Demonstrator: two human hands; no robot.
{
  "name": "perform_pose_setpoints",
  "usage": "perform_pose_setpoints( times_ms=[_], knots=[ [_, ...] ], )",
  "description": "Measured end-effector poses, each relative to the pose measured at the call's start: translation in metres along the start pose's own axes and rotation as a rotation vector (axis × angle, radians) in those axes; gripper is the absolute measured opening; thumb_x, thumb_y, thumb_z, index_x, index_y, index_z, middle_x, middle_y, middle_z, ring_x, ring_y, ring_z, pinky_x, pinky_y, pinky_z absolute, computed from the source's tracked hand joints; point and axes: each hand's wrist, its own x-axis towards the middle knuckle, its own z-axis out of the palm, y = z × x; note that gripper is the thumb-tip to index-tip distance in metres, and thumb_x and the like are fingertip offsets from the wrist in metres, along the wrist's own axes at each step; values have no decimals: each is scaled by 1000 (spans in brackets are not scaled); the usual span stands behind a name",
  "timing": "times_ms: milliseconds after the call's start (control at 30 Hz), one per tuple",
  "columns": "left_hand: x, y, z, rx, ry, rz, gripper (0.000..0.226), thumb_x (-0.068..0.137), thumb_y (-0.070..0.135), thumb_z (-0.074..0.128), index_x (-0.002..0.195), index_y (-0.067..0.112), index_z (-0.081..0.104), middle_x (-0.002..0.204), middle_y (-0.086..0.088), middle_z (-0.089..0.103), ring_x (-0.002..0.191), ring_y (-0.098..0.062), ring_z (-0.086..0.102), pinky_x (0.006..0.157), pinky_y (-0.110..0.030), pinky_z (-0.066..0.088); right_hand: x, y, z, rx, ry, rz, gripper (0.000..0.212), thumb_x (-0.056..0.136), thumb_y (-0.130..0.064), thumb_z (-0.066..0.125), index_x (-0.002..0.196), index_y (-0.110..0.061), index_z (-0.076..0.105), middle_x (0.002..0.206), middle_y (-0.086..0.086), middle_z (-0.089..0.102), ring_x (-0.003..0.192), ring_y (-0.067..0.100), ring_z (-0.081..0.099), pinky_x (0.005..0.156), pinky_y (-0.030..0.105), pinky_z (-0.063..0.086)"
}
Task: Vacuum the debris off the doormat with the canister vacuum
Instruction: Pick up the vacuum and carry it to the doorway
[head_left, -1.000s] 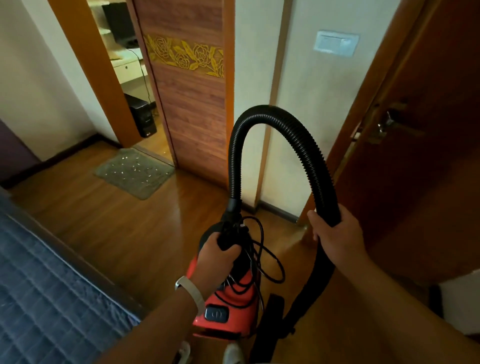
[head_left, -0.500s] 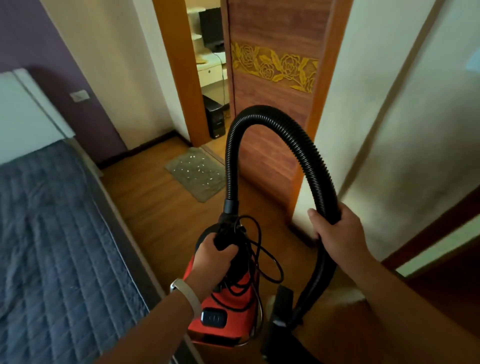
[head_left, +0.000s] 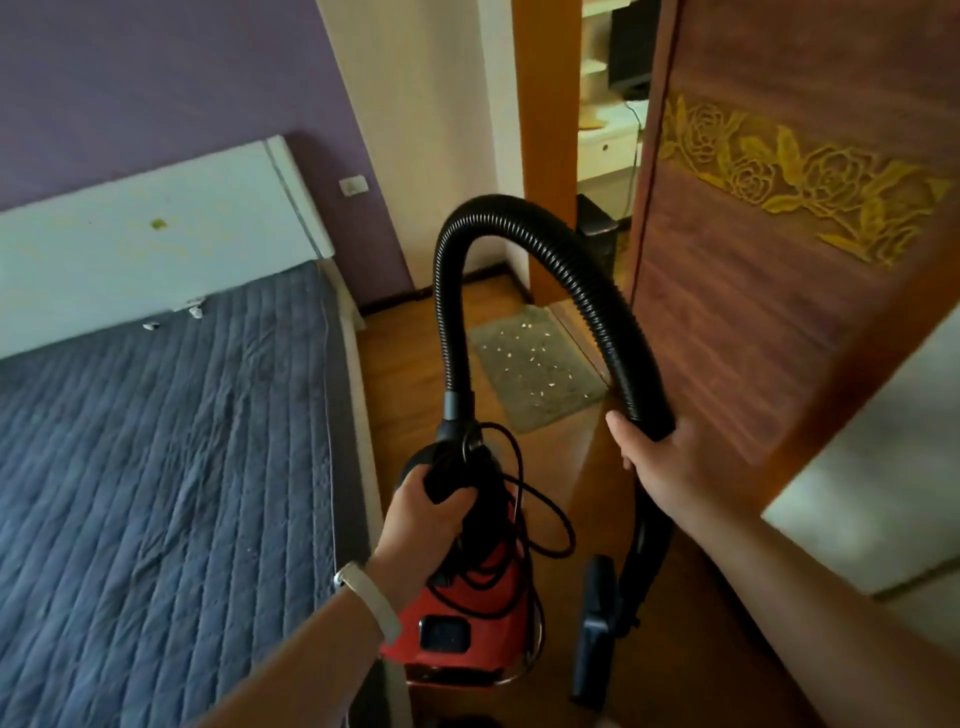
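Two grips share the load: left grip wrapped round the canister vacuum top handle, right grip clamped on its ribbed hose. Body prob. rigid w/ some heft; hose bendy. Doormat w/ pale debris sits centre frame, near the doorway.

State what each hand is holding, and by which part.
The left hand grips the red canister vacuum by its black top handle; the right hand grips the black hose partway along.
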Motion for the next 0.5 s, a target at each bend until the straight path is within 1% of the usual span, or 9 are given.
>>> perform_pose_setpoints(
  times_ms=[67,100,167,200,233,300,333,400,500],
  knots=[
    [20,10,-3,-55,27,-12,17,90,20,71,95,30,58,86,-1,71,69,-10,69,50,-14,50,26,-6,5,8,-18,-41,27,81,-45,69,67,-27,55,55,-7,58,47,0,57,47,9,42],
    [31,14,-3,-78,43,-18,16,90,21,70,98,29,60,88,-2,72,72,-12,71,53,-17,54,41,-5,9,7,-35,-58,28,83,-44,71,67,-26,55,55,-6,58,47,1,57,47,10,42],
    [52,17,-3,-111,58,-45,18,89,22,71,105,25,62,90,-4,74,76,-18,73,62,-28,61,68,-3,20,-6,-61,-73,27,88,-32,72,69,-20,57,57,-4,58,45,3,56,46,10,42],
    [62,17,-2,-130,61,-62,18,89,22,71,106,24,63,89,-5,74,76,-19,74,65,-32,62,80,-3,27,-12,-63,-77,26,89,-29,71,71,-18,57,58,-2,58,45,3,56,46,10,41],
    [74,15,-2,-147,62,-75,17,89,21,71,104,23,63,85,-5,74,72,-19,74,64,-34,62,92,-4,35,-26,-61,-86,25,90,-27,70,71,-17,57,58,-1,58,47,2,57,47,9,41],
    [99,14,-4,-182,44,-91,14,90,19,70,102,20,63,74,-3,71,59,-16,69,58,-31,58,114,-2,53,-49,-67,-104,24,89,-30,71,73,-19,57,61,-3,58,51,2,58,50,8,42],
    [114,14,-5,-196,33,-102,12,91,18,70,101,20,63,70,-3,69,56,-15,66,58,-31,57,127,1,62,-53,-72,-102,24,89,-31,72,73,-22,57,62,-4,58,52,1,58,50,9,42],
    [150,14,-10,-208,22,-115,10,91,18,69,98,20,63,68,-3,68,56,-16,64,59,-32,56,156,3,79,-45,-70,-78,22,89,-28,73,73,-24,58,60,-4,58,48,2,57,47,11,41],
    [211,16,-21,-200,11,-112,12,89,20,71,99,20,63,79,-6,72,66,-19,70,63,-35,61,200,-3,107,-49,-47,-37,19,90,-20,72,77,-11,61,57,1,56,41,2,52,42,13,40]
  ],
)
